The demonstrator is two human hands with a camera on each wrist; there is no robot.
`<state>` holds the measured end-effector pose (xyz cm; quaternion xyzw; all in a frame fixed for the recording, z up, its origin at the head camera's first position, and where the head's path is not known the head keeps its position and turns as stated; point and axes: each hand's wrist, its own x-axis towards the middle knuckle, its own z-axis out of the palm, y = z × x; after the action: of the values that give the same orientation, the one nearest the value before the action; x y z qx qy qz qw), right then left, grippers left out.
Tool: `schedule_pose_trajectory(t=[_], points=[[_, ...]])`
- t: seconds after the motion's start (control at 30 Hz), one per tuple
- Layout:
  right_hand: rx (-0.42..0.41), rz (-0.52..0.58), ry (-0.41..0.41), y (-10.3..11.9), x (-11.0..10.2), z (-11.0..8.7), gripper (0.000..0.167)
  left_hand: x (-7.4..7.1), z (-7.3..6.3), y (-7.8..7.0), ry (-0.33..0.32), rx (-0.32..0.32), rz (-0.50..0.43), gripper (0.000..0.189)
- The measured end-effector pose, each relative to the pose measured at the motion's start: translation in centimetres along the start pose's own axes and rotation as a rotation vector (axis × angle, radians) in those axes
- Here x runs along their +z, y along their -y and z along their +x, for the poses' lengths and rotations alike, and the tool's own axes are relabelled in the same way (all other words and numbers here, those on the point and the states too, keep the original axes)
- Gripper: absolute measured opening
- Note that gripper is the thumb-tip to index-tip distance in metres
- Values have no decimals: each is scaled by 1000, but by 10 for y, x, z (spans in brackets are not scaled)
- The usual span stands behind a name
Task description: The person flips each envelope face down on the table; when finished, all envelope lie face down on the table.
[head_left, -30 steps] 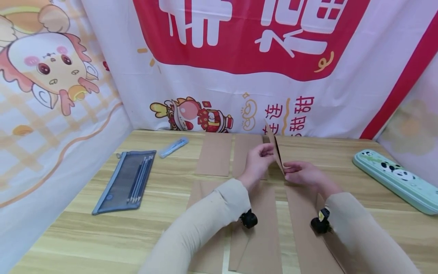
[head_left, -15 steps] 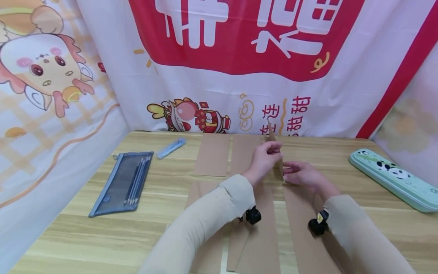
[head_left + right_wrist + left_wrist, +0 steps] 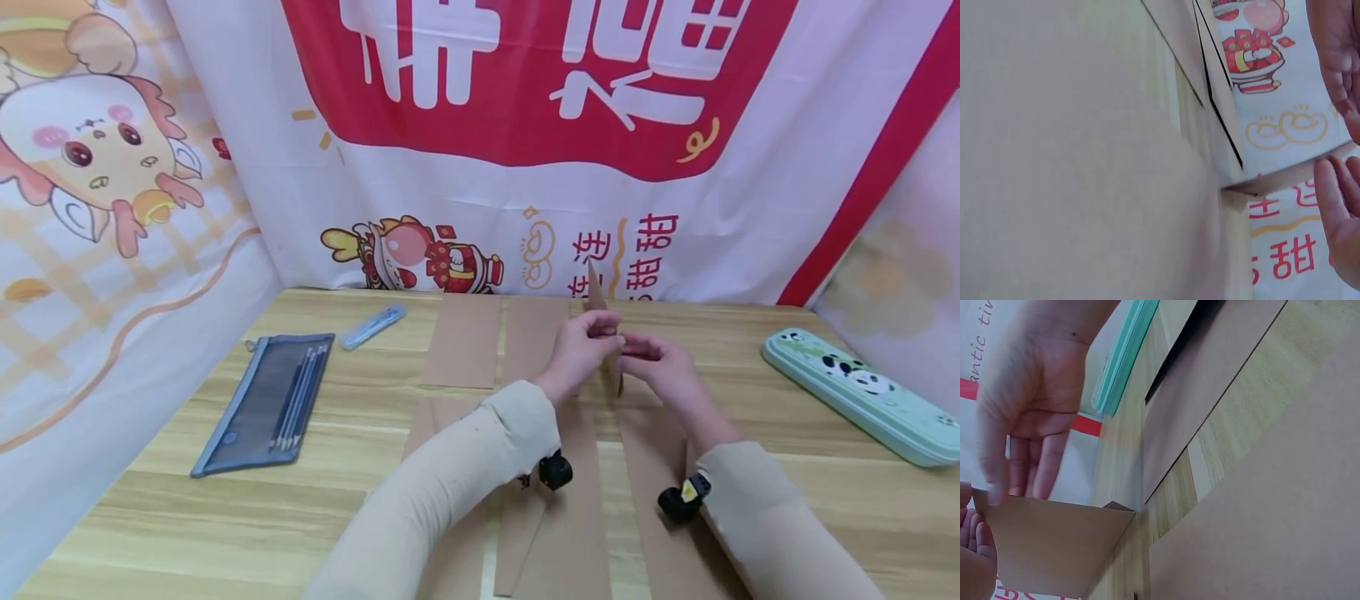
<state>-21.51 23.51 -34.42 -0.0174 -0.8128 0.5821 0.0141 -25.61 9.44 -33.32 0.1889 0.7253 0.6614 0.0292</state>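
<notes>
A brown folded kraft-paper piece [image 3: 597, 287] stands on edge between both hands, near the back of the table. My left hand [image 3: 579, 348] pinches its upper edge from the left. From the right, my right hand [image 3: 663, 367] pinches the same piece, thumb at its edge. Close up in the left wrist view, the right thumb overlaps the top of the kraft-paper piece [image 3: 1054, 547], its fingers passing behind. The right wrist view shows the piece nearly edge-on, with the right hand [image 3: 1341, 219] on one side and the left hand [image 3: 1341, 62] on the other.
Several flat brown kraft pieces [image 3: 462, 342] lie in rows on the wooden table [image 3: 360, 425], some under the forearms. To the left are a mesh pouch [image 3: 258, 404] of pencils and a small blue packet [image 3: 372, 327]. A green panda pencil case [image 3: 862, 392] lies right. A printed cloth [image 3: 300, 183] hangs behind.
The kraft piece has turned to stand more upright. My left hand has moved slightly right, and my right hand has risen along the edge to meet it. The view has shifted slightly.
</notes>
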Motion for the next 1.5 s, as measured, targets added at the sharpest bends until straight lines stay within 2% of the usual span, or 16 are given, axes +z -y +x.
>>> schedule_pose_trajectory(t=[0.27, 0.43, 0.6, 0.77, 0.93, 1.13, 1.2, 1.27, 1.4, 1.5], points=[[-49, 56, -189, 4, 14, -1, 44, 1, -2, 1, -10, 10, -16, 25], [-29, 33, -256, 1, 17, -2, 40, 1, -2, 1, -17, 1, -34, 26], [-5, -3, -336, 2, 20, -2, 34, 1, 0, 5, -11, 6, -112, 27], [-53, -35, -504, 0, 25, -1, 19, 1, 0, 13, 0, 5, -190, 28], [-83, -54, -686, -2, 25, -2, 12, 1, -2, 19, -4, 2, -218, 29], [-91, -10, -784, -2, 19, -5, 12, 0, -5, 27, -27, -6, -255, 31], [-80, 53, -790, -2, 16, -4, 8, 0, -5, 29, -33, -7, -257, 31], [-86, 164, -791, -3, 14, -3, 7, -1, -6, 31, -41, -7, -256, 31], [-108, 504, -749, -17, 6, 5, 12, -2, -6, 36, -69, -25, -245, 31], [-93, 701, -714, -23, 2, 8, 18, -4, -7, 38, -105, -53, -231, 31]])
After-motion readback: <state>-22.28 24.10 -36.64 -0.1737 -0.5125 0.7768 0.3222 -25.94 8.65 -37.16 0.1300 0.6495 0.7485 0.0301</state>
